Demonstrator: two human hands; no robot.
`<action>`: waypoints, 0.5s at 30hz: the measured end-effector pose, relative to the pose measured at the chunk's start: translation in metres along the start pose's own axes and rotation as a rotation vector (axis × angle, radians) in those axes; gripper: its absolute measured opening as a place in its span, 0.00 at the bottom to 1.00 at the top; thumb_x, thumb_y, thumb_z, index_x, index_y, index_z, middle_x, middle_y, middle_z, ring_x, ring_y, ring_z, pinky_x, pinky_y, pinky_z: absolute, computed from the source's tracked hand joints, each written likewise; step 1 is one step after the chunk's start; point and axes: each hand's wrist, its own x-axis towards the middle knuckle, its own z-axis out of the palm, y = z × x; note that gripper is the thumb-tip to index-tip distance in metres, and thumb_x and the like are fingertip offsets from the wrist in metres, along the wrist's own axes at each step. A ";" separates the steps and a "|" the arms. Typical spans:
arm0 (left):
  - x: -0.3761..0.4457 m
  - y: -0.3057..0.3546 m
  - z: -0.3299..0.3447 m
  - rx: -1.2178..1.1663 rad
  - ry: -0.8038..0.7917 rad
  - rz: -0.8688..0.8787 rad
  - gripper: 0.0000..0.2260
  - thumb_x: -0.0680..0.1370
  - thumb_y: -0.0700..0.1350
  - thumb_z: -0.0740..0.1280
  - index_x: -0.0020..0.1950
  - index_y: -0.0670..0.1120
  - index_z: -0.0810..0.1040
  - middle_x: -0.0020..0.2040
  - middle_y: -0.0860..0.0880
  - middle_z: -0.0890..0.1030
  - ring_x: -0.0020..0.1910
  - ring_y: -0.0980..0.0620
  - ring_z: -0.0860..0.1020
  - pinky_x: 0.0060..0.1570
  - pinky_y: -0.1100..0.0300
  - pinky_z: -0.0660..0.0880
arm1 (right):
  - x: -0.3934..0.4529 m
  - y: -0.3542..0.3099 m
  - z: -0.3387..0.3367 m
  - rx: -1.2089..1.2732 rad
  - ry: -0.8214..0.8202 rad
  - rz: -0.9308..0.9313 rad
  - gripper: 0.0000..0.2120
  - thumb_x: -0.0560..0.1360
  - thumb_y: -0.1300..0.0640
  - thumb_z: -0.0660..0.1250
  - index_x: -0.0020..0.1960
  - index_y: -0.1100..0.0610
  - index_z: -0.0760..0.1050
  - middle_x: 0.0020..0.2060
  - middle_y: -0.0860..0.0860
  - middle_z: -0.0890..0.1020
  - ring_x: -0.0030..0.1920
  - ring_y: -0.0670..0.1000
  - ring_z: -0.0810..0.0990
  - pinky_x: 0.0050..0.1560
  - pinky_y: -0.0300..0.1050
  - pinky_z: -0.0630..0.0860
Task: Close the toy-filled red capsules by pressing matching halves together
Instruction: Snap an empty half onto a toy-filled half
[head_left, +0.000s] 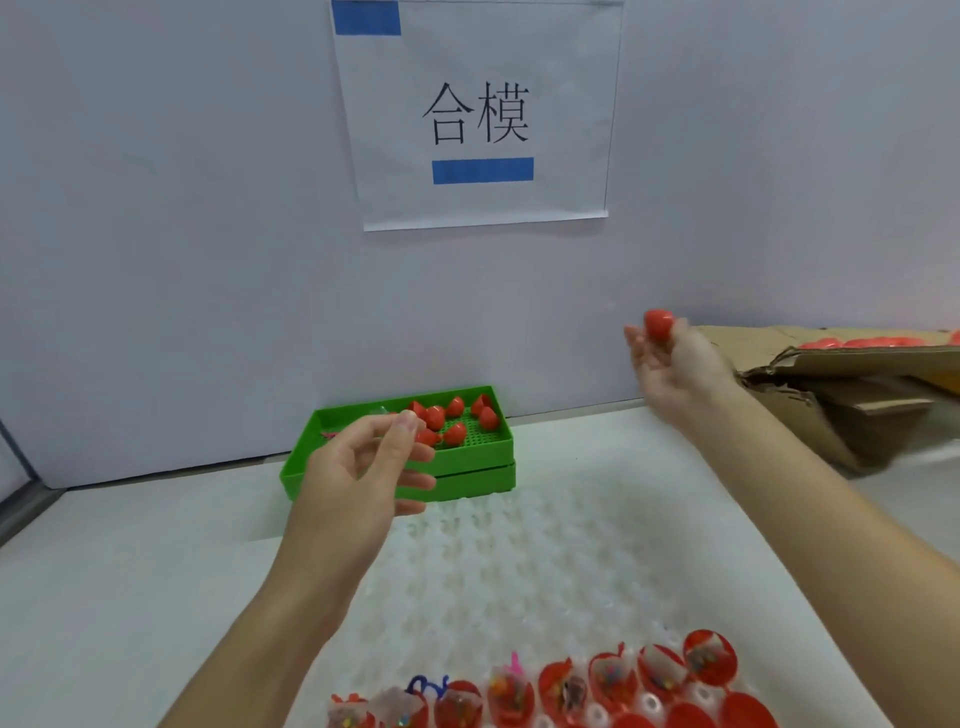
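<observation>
My right hand (670, 364) is raised at the right near the wall, its fingers curled round a red capsule (657, 323). My left hand (363, 467) hovers in front of the green tray (467, 470), fingers loosely curled with nothing visible in them. Several red capsule halves (457, 421) lie in the tray. Along the bottom edge, several toy-filled red capsule halves (613, 680) sit in a white moulded holder tray (519, 566).
A torn cardboard box (852, 395) with red capsule pieces (857, 343) stands at the right against the wall. A paper sign (478, 114) with blue tape hangs on the white wall. The green tray is stacked on a second green tray.
</observation>
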 end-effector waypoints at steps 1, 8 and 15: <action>0.000 0.000 0.000 -0.002 0.008 0.001 0.11 0.80 0.52 0.63 0.51 0.48 0.83 0.41 0.51 0.84 0.40 0.51 0.83 0.38 0.58 0.79 | 0.009 -0.008 0.000 0.044 0.061 -0.020 0.15 0.86 0.55 0.53 0.59 0.66 0.71 0.50 0.63 0.80 0.38 0.53 0.81 0.31 0.35 0.78; 0.003 -0.002 -0.004 0.000 0.027 -0.012 0.10 0.81 0.49 0.63 0.51 0.48 0.83 0.43 0.49 0.85 0.41 0.50 0.83 0.38 0.57 0.79 | 0.010 0.006 -0.025 -0.342 0.009 0.180 0.19 0.85 0.58 0.50 0.64 0.71 0.70 0.48 0.61 0.81 0.44 0.57 0.82 0.39 0.43 0.77; 0.006 -0.012 -0.011 0.142 -0.038 -0.048 0.07 0.81 0.45 0.65 0.49 0.50 0.84 0.42 0.52 0.85 0.42 0.54 0.84 0.42 0.57 0.79 | -0.009 0.033 -0.059 -0.935 -0.299 0.215 0.09 0.79 0.60 0.66 0.52 0.63 0.82 0.37 0.54 0.83 0.33 0.50 0.82 0.34 0.39 0.75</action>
